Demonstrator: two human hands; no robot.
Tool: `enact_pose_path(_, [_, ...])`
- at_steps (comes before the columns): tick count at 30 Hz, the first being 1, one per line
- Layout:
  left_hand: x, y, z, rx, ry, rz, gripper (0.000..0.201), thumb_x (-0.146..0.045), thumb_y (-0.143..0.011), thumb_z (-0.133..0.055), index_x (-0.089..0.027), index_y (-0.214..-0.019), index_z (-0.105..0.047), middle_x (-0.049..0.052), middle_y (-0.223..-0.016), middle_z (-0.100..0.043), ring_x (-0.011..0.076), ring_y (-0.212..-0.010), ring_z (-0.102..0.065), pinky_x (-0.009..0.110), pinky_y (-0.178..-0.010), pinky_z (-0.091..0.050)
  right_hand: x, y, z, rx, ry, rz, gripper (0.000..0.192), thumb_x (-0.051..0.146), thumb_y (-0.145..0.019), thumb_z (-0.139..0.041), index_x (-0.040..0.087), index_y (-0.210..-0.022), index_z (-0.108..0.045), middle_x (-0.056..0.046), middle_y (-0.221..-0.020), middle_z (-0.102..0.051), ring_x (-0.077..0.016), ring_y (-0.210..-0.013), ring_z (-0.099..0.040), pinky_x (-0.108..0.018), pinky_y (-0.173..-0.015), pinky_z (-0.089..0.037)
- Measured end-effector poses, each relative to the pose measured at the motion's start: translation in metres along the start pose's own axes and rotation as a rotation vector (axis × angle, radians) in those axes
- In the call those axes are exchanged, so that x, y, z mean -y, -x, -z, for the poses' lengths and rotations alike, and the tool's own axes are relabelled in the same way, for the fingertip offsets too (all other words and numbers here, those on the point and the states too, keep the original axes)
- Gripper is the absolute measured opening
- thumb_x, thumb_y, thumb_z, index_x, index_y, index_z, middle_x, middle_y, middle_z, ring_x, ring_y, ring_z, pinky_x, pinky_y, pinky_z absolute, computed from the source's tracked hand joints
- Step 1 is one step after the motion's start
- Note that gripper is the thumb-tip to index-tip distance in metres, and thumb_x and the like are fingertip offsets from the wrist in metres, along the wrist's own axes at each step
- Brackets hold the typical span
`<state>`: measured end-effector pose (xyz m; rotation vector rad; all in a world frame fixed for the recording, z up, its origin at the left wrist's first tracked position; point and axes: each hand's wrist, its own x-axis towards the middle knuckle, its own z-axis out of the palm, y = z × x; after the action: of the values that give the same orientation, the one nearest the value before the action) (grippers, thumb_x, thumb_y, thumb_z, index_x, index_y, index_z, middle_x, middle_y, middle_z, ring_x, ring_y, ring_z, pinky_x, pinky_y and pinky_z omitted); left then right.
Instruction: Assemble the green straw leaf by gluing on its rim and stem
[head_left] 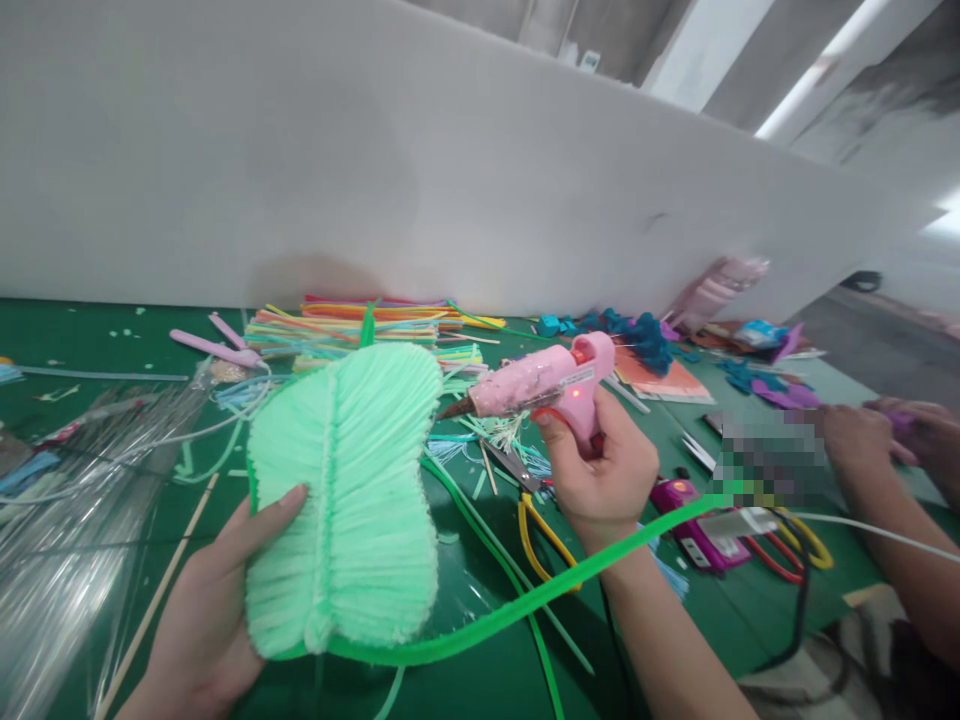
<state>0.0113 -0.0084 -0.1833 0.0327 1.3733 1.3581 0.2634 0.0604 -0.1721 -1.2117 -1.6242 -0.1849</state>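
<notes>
My left hand (217,590) grips the lower left edge of a mint-green leaf shape (375,490) made of fuzzy pipe cleaners, its thumb on the front. A raised rib runs down the leaf's middle. From its bottom edge a bright green pipe cleaner strip (525,600) sweeps off to the right, passing in front of my right forearm. My right hand (604,470) is closed around the handle of a pink hot glue gun (540,380) with a lit red light. The gun's brown nozzle points left, close to the leaf's right edge.
Bundles of coloured pipe cleaners (352,325) lie against the white wall (300,150). Yellow-handled scissors (544,530) and a magenta box (697,525) rest on the green table (480,690). Clear plastic wrapping (97,500) covers the left side. A co-worker's hands (862,440) are at right.
</notes>
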Motion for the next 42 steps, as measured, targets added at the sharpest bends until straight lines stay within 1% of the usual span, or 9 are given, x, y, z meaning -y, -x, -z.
enact_pose_path(4, [0.0016,-0.0007,0.0005,0.01,-0.001,-0.01,0.046,-0.006,-0.082,-0.063,-0.019,-0.125,-0.066,0.01,-0.093,-0.08,0.0304,-0.075,-0.078,0.048,-0.072,-0.065,-0.0001,-0.0008,-0.0004,-0.001,0.018,-0.002,0.014,0.029,-0.085,-0.067,0.016,-0.085,-0.062,0.006,-0.062,-0.04,-0.0095,-0.05,-0.031,-0.026,-0.047,-0.027])
enact_pose_path(9, [0.002,-0.0025,0.0015,0.011,-0.004,-0.004,0.045,-0.005,-0.081,-0.063,-0.019,-0.124,-0.067,0.01,-0.092,-0.08,0.0293,-0.073,-0.078,0.047,-0.071,-0.065,0.0029,-0.0044,0.0006,-0.021,-0.007,-0.015,0.015,0.03,-0.086,-0.065,0.018,-0.08,-0.059,0.006,-0.061,-0.039,-0.0093,-0.05,-0.03,-0.025,-0.046,-0.026])
enact_pose_path(13, [0.0027,-0.0042,0.0027,0.006,-0.011,-0.01,0.045,-0.007,-0.081,-0.064,-0.02,-0.124,-0.067,0.01,-0.095,-0.08,0.0305,-0.075,-0.078,0.049,-0.071,-0.064,0.0062,-0.0048,0.0016,0.005,-0.018,0.003,0.02,0.035,-0.085,-0.067,0.017,-0.083,-0.059,0.005,-0.065,-0.045,-0.0088,-0.05,-0.032,-0.025,-0.045,-0.026])
enact_pose_path(17, [0.0032,-0.0051,0.0023,0.009,-0.006,-0.01,0.045,-0.007,-0.082,-0.062,-0.02,-0.124,-0.067,0.011,-0.095,-0.08,0.0301,-0.075,-0.078,0.048,-0.073,-0.064,0.007,-0.0033,0.0011,0.024,-0.036,0.027,0.021,0.034,-0.083,-0.069,0.018,-0.077,-0.056,0.003,-0.068,-0.048,-0.009,-0.053,-0.036,-0.025,-0.047,-0.03])
enact_pose_path(21, [0.0017,-0.0057,0.001,0.003,-0.006,-0.003,0.045,-0.006,-0.082,-0.061,-0.018,-0.125,-0.067,0.011,-0.095,-0.08,0.0288,-0.074,-0.078,0.046,-0.075,-0.064,0.0054,-0.0028,0.0005,0.013,-0.011,0.04,0.018,0.031,-0.084,-0.067,0.018,-0.077,-0.056,0.004,-0.066,-0.046,-0.0103,-0.053,-0.038,-0.026,-0.049,-0.032])
enact_pose_path(26, [0.0007,-0.0039,0.0024,0.059,-0.018,-0.012,0.051,-0.005,-0.08,-0.065,-0.018,-0.13,-0.063,0.011,-0.095,-0.08,0.0292,-0.077,-0.078,0.045,-0.078,-0.064,0.003,-0.0036,0.0012,0.009,0.003,0.009,0.018,0.032,-0.085,-0.066,0.018,-0.078,-0.058,0.004,-0.064,-0.044,-0.0106,-0.053,-0.036,-0.027,-0.05,-0.031])
enact_pose_path(30, [0.002,-0.0039,0.0024,0.027,-0.023,-0.014,0.052,-0.006,-0.08,-0.064,-0.019,-0.13,-0.063,0.01,-0.093,-0.08,0.0294,-0.077,-0.078,0.044,-0.077,-0.064,0.002,-0.0056,0.0021,0.005,0.021,-0.005,0.017,0.033,-0.086,-0.065,0.018,-0.082,-0.058,0.005,-0.064,-0.043,-0.0109,-0.053,-0.035,-0.026,-0.05,-0.031])
enact_pose_path(37, [0.0009,-0.0028,0.0012,0.049,-0.02,0.012,0.052,-0.005,-0.081,-0.064,-0.018,-0.131,-0.062,0.01,-0.092,-0.08,0.028,-0.074,-0.078,0.043,-0.075,-0.065,0.0022,-0.0083,0.0014,-0.031,0.03,0.014,0.015,0.031,-0.086,-0.066,0.019,-0.08,-0.057,0.006,-0.063,-0.041,-0.01,-0.051,-0.032,-0.026,-0.049,-0.029])
enact_pose_path(42, [0.0009,-0.0026,0.0039,0.072,-0.018,0.009,0.051,-0.006,-0.079,-0.067,-0.02,-0.128,-0.064,0.01,-0.093,-0.079,0.0278,-0.073,-0.078,0.043,-0.072,-0.065,0.0024,-0.0093,0.0,-0.047,0.035,0.039,0.018,0.028,-0.086,-0.067,0.019,-0.075,-0.054,0.006,-0.063,-0.041,-0.0092,-0.052,-0.032,-0.026,-0.049,-0.028])
